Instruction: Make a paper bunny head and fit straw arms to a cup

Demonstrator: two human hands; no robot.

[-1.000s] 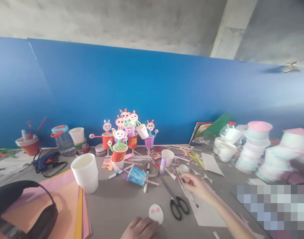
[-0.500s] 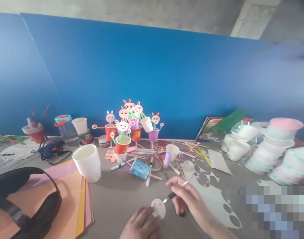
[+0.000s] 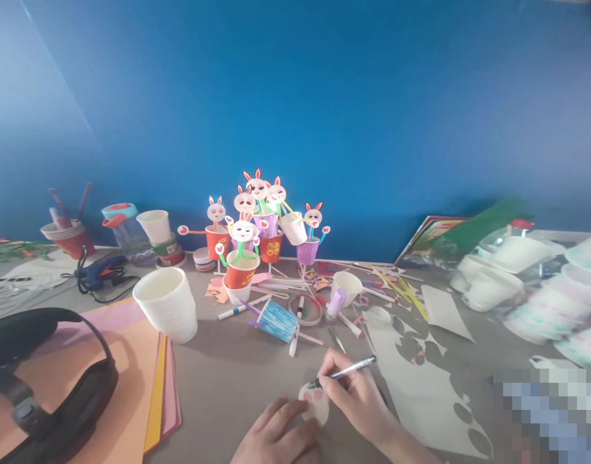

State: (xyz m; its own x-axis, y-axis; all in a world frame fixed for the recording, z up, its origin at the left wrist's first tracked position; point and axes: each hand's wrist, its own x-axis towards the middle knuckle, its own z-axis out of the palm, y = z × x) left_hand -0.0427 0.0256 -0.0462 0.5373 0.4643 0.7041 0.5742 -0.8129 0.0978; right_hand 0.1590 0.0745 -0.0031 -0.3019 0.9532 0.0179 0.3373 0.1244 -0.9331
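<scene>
My right hand [image 3: 356, 398] is closed round a thin pen [image 3: 346, 370], its tip resting on a small white paper oval [image 3: 313, 398] with two pink spots. My left hand [image 3: 276, 435] lies flat on the grey table beside it, fingers spread and touching the oval's left edge. Just right of my hands lies a white sheet with round holes cut out [image 3: 430, 393].
A stack of white paper cups [image 3: 167, 304] stands on coloured paper sheets [image 3: 131, 380] at the left, with black headphones [image 3: 38, 380]. Bunny-faced cup figures [image 3: 249, 232] line the blue wall. Markers, a blue-striped cup [image 3: 277, 320] and straws are scattered mid-table; stacked bowls [image 3: 546, 296] at right.
My right hand came back from the scissors area with a pen and set its tip on the paper oval. The view tilted down and the scissors are now hidden behind my hand.
</scene>
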